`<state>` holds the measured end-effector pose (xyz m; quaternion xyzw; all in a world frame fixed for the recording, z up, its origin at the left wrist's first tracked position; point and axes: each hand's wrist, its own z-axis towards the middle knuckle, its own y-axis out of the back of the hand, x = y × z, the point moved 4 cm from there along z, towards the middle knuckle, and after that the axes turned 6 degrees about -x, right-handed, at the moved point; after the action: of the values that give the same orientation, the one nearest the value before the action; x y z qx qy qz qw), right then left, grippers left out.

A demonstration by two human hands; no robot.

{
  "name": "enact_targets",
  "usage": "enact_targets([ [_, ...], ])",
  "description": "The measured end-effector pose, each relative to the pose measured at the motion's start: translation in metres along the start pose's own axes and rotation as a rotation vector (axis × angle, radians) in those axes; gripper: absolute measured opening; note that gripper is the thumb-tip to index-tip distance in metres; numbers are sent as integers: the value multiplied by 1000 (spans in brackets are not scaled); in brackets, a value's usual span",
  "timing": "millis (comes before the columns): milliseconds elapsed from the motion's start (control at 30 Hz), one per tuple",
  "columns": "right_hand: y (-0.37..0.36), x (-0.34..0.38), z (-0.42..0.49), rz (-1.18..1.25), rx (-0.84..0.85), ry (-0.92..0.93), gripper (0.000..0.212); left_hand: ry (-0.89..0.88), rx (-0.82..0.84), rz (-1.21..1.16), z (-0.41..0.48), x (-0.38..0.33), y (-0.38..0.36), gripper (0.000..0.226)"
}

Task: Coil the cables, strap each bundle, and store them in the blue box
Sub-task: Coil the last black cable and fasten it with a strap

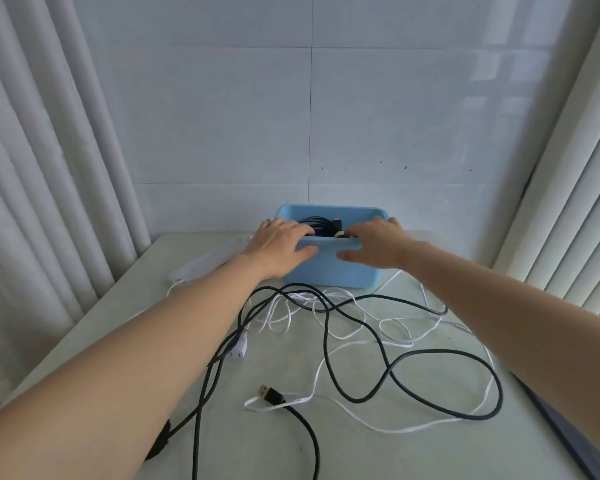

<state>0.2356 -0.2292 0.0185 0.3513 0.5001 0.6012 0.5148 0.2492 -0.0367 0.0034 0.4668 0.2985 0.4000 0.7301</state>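
The blue box [329, 270] stands at the far middle of the table. Inside it lies a coiled black cable bundle [321, 224] with a yellowish strap. My left hand [278, 244] and my right hand [378, 244] reach over the box's near rim. Their fingers lie flat on the bundle and the thumbs rest against the outer front wall. In front of the box, a long loose black cable [326, 341] with a USB plug [270, 394] sprawls across the table. It is tangled with a thin white cable [388, 427].
A white power strip [201, 266] lies left of the box, under my left forearm. A white plug [239, 349] sits among the loose cables. Curtains hang on both sides and a tiled wall stands behind. A dark strip [561, 431] runs along the table's right edge.
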Motion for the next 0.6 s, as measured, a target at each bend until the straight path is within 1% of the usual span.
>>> enact_targets([
  [133, 23, 2, -29, 193, -135, -14, 45, 45, -127, -183, -37, 0, 15, 46],
  [267, 44, 20, -68, 346, -262, 5, 38, 103, -183, -359, -78, -14, 36, 34],
  [367, 54, 39, -109, 453, -316, 58, 31, 106, -129, -520, -114, -35, 50, 24],
  [433, 57, 49, -141, 556, -307, 69, 24, 98, -69, -626, -144, -54, 57, 20],
  [533, 59, 63, -187, 652, -265, 79, 17, 59, -16, -663, -180, -77, 67, 14],
  [600, 50, 69, -210, 681, -213, 90, 16, 60, 49, -650, -201, -85, 65, 12],
])
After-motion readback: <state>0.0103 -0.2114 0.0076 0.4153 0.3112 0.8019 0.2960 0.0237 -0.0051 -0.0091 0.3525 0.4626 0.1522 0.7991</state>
